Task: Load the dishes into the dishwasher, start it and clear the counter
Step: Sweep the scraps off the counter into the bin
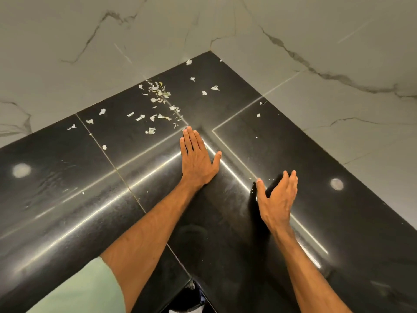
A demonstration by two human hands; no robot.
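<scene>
A black glossy corner counter (338,222) fills the view. Pale food scraps (158,96) lie scattered over its far part, toward the wall corner. My left hand (196,159) lies flat on the counter with straight fingers, its fingertips just short of the nearest scraps. My right hand (277,197) stands on its edge to the right, fingers straight and together, thumb spread, holding nothing. No dishes or dishwasher are in view.
Marble-look wall tiles (316,53) meet in a corner behind the counter. A few stray scraps (258,115) lie on the right wing. The counter's inner edge drops off at the bottom centre, where a foot (191,299) shows on the floor.
</scene>
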